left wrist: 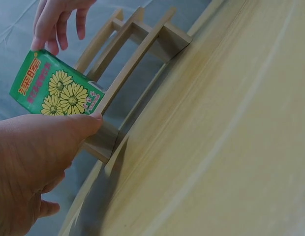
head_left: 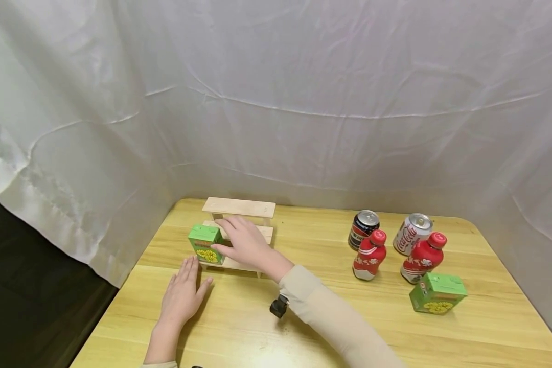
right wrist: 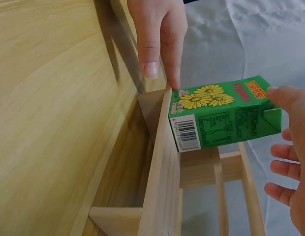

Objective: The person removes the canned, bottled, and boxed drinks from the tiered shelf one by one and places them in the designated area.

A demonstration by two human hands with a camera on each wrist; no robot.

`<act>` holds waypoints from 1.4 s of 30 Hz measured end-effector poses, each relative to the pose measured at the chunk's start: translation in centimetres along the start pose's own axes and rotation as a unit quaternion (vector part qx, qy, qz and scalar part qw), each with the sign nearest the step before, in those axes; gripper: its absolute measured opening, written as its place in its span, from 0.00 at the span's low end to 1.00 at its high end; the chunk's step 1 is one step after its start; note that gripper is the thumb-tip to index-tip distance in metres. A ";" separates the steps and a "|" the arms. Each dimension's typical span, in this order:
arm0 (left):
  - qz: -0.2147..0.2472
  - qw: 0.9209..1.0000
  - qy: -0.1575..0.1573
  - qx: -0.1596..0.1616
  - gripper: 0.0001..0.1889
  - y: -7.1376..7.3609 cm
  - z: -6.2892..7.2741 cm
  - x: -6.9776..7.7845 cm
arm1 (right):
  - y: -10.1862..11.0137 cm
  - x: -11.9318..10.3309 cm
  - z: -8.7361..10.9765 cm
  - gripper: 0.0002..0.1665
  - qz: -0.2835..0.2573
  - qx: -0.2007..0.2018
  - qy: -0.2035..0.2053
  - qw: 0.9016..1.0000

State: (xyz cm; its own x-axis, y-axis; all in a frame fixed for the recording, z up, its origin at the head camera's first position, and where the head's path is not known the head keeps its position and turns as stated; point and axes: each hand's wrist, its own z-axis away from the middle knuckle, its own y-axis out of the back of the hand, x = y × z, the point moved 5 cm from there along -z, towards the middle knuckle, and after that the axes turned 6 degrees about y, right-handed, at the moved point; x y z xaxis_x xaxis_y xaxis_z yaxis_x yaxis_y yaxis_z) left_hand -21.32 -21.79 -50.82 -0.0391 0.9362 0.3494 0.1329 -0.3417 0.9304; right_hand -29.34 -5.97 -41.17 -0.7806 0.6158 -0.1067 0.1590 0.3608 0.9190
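A green drink carton (head_left: 205, 244) with yellow flowers stands upright on the lowest step of a small wooden tiered rack (head_left: 239, 207), at its left end. My right hand (head_left: 246, 243) is beside the carton, its thumb touching the upper edge; the other fingers reach over the rack, apart from the carton in the right wrist view. In front of the rack's left end, my left hand (head_left: 181, 294) has straight fingers, with fingertips right at the lowest step and the carton's base. From the left wrist view, the carton's flowered front (left wrist: 61, 88) shows between both hands.
On the table's right side stand a black can (head_left: 363, 228), a white Coca-Cola can (head_left: 412, 234), two red bottles (head_left: 369, 255) and another green carton (head_left: 438, 293). Pale curtains (head_left: 326, 128) hang behind the table. A small black device (head_left: 279, 305) sits at the right wrist.
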 end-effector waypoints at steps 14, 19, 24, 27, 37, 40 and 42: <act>0.005 1.000 -0.002 0.003 0.39 0.0 0.0 0.0 | -1.4 -1.0 -2.0 0.37 0.033 -0.017 0.004 0.999; 0.006 1.000 -0.002 0.001 0.39 0.0 0.0 0.0 | -1.3 -1.1 -2.1 0.35 0.039 -0.017 0.000 0.999; 0.007 1.000 -0.001 0.001 0.39 -0.1 0.0 0.0 | -1.4 -1.4 -2.1 0.33 0.039 -0.013 0.001 0.999; 0.006 1.000 -0.001 0.001 0.39 -0.1 0.0 0.0 | -1.4 -1.6 -1.9 0.33 0.039 -0.011 0.001 0.999; 0.007 1.000 -0.003 -0.001 0.39 0.0 -0.2 -0.1 | -0.7 -2.3 -1.0 0.30 0.044 0.025 0.011 0.999; 0.006 1.000 -0.003 0.000 0.39 0.0 -0.1 0.0 | -0.2 -2.1 -0.3 0.30 0.039 0.039 0.012 0.998; 0.006 1.000 -0.003 0.001 0.39 0.0 0.0 0.0 | 0.1 -1.9 0.3 0.30 0.037 0.046 0.012 0.998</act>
State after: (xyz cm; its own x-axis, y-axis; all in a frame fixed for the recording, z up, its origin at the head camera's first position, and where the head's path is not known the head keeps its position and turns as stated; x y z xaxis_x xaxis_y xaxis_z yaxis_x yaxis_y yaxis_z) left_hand -21.35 -21.77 -50.81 -0.0313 0.9325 0.3597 0.1343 -0.3527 0.9260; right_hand -27.63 -6.93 -40.97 -0.7788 0.6266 -0.0287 0.2712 0.3777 0.8853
